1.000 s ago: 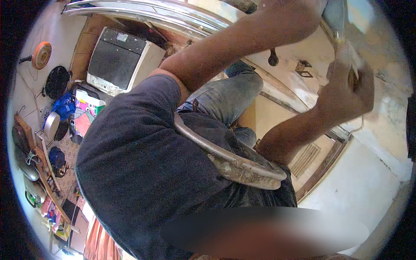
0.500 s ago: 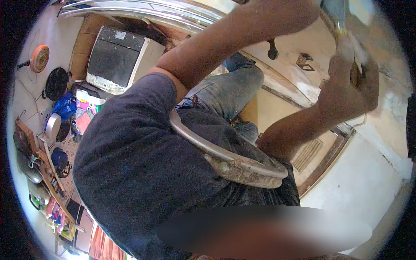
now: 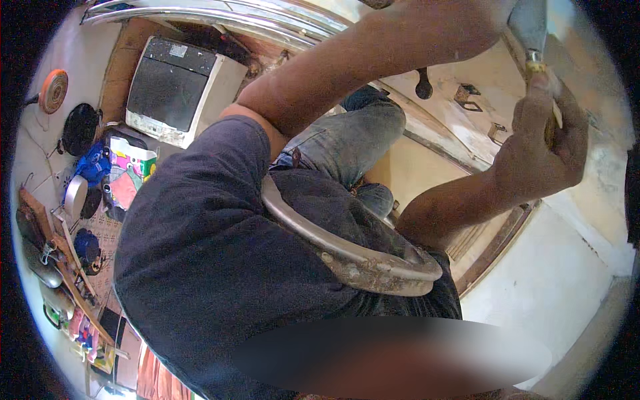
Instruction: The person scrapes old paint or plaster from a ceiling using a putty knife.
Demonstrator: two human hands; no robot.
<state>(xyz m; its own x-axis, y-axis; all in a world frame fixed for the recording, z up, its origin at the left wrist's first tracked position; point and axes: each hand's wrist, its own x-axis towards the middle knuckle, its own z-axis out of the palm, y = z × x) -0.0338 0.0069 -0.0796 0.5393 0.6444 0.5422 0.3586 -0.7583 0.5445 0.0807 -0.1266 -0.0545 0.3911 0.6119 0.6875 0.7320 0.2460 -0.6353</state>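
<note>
My right hand [image 3: 550,150] is raised at the upper right, its fingers closed round the handle of a putty knife [image 3: 531,28]. The blade is grey and points up, with a yellowish collar just above my fingertips. Part of the blade runs past the top edge. My left arm [image 3: 380,63] stretches across the upper middle, and the hand at its end lies outside the picture. A pale, stained wall surface [image 3: 603,113] is behind the right hand. In front of my dark shirt curves a dirt-spattered metal bar [image 3: 353,260].
Silvery metal tubes [image 3: 220,15] run along the top left. Below is a white washing machine [image 3: 170,83] with a dark lid. Pans, including a black one [image 3: 80,130], hang on the left wall. A colourful tub [image 3: 133,160] stands nearby. An oval blur covers the bottom.
My right hand and the putty knife have shifted slightly right, and more of the blade and collar shows. The background has slid a little to the left.
</note>
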